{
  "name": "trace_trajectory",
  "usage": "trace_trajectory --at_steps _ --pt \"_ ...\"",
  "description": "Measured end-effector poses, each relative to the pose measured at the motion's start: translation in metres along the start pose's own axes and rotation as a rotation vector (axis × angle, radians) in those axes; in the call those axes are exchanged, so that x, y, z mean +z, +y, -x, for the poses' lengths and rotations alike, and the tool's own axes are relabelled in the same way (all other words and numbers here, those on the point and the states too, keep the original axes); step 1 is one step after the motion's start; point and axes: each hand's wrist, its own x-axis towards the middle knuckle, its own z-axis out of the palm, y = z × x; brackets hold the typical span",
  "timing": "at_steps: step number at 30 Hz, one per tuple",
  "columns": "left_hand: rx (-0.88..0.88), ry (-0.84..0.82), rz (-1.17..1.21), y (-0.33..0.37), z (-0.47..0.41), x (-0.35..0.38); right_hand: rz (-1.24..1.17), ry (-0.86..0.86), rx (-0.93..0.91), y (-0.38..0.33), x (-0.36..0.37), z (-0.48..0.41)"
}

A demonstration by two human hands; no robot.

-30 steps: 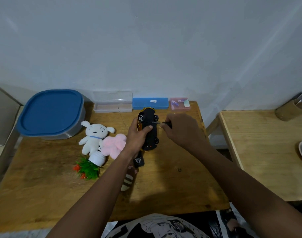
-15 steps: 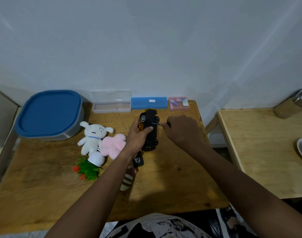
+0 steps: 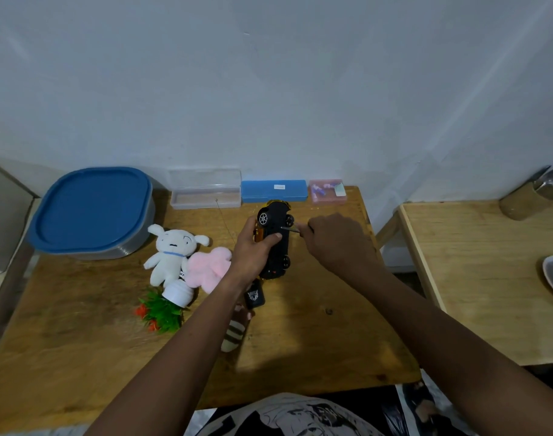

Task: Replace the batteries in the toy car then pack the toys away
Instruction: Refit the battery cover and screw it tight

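We see the toy car (image 3: 276,243) held up off the table (image 3: 80,357), approx. mid-table toward the back edge. Its long axis runs away from us toward the wall, leaning a bit. The black underside w/ wheels faces up and toward the right hand (image 3: 335,243). Yellow bodywork peeks out at the far end and along the left side. Which end is the front, we can't tell.

The left hand (image 3: 253,250) grips the car round its middle, thumb across the underside. The right hand's fingers are curled round a screwdriver (image 3: 290,229); the handle is mostly hidden, and the thin shaft's tip meets the underside near the far wheels.

Containers along the back edge, L to R:
- Big tub w/ blue lid (image 3: 92,209): lid on, contents hidden.
- Clear case (image 3: 205,190): lid raised.
- Blue case (image 3: 273,191): closed, small white label on top.
- Pink box (image 3: 328,191): small purple bits and a pale piece inside, too small to ID.

On the side table (image 3: 489,294), a brown cup (image 3: 527,199) holds metal utensils, one a spoon.

Loose on the table left of the car: white plush dog (image 3: 172,250), pink plush (image 3: 209,267) touching it, and a tipped plant toy (image 3: 161,309). A black remote (image 3: 254,297) and a striped toy (image 3: 234,335) sit partly under the left forearm.
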Motion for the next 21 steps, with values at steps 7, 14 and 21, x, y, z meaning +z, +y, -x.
trace_trajectory --at_steps 7,14,21 --pt "-0.015 0.009 -0.019 0.0 0.0 0.0 -0.308 -0.054 -0.136 -0.001 -0.01 0.0" --pt "0.013 0.005 -0.012 0.004 -0.001 -0.004 -0.055 -0.014 0.022 -0.006 -0.001 -0.004" --pt "-0.002 -0.01 -0.027 0.004 -0.002 -0.008 -0.311 -0.038 -0.108 -0.005 0.0 0.001"
